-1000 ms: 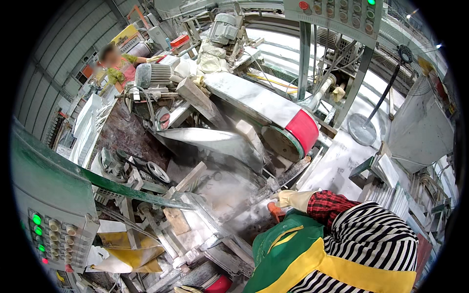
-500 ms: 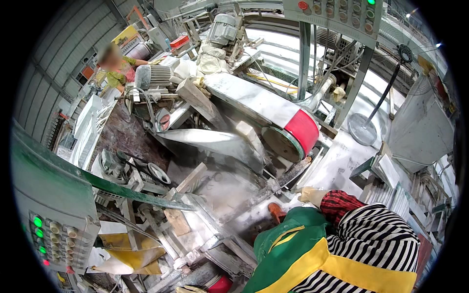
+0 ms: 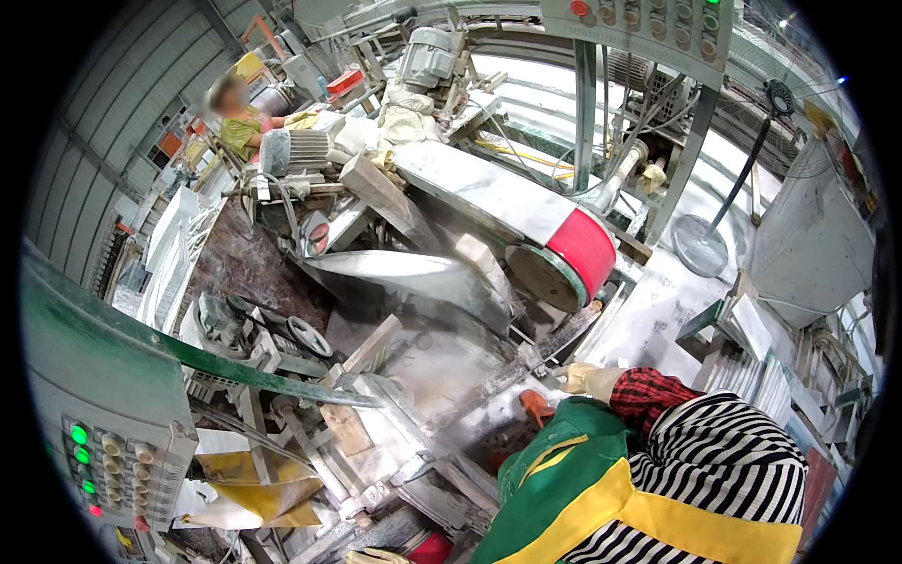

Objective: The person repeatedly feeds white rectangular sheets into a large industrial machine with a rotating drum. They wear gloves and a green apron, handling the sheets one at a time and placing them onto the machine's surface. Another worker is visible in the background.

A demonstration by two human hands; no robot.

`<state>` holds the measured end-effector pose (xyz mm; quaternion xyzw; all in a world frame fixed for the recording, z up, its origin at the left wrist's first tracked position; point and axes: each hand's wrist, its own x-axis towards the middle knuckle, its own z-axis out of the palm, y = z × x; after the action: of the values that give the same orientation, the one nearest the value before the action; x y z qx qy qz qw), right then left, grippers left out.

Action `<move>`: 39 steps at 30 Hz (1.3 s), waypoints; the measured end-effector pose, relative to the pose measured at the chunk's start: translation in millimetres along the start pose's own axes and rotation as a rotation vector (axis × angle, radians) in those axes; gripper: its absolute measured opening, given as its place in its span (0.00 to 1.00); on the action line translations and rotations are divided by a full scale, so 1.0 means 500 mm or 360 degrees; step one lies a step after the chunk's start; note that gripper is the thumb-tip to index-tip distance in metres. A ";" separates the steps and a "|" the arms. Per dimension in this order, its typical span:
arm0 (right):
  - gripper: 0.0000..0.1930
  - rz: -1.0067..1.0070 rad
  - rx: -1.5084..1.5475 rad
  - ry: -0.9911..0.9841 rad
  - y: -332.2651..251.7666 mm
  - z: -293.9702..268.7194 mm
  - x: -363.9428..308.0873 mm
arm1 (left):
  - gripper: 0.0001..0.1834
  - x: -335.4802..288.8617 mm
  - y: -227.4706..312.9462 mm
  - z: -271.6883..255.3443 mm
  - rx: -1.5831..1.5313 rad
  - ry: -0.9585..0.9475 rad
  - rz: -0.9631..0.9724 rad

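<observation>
My right hand (image 3: 587, 378), in a cream glove below a red-and-black checked cuff, reaches left beside the white dusty surface next to the belt machine. Its fingers look curled together; what they hold, if anything, is too small to make out. At the lower edge a bit of cream glove shows, seemingly my left hand (image 3: 376, 556); its fingers are hidden. In front of my right hand stands the belt machine (image 3: 489, 193), with a red band round its near end and a round dusty wheel (image 3: 545, 277). A curved pale plate (image 3: 404, 273) lies left of the wheel.
Control panels with lit buttons stand at lower left (image 3: 113, 470) and top right (image 3: 648, 23). A green rail (image 3: 244, 367) crosses the left side. Stacked white panels (image 3: 752, 376) lean at right, near a fan on a pole (image 3: 700, 246). A co-worker (image 3: 240, 122) stands far left.
My right hand has shifted slightly left. The co-worker at far left has moved a little right and up. The view has shifted slightly.
</observation>
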<state>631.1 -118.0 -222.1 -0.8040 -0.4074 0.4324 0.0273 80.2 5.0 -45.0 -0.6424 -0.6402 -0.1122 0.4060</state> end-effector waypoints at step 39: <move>0.27 0.0001 -0.0030 0.0111 0.032 -0.008 0.046 | 0.25 0.047 -0.076 -0.048 0.0002 -0.0159 -0.0163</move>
<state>650.7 -111.9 -241.5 -0.8189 -0.4100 0.4002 0.0339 58.1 0.8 0.6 -0.6134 -0.6918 -0.1002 0.3677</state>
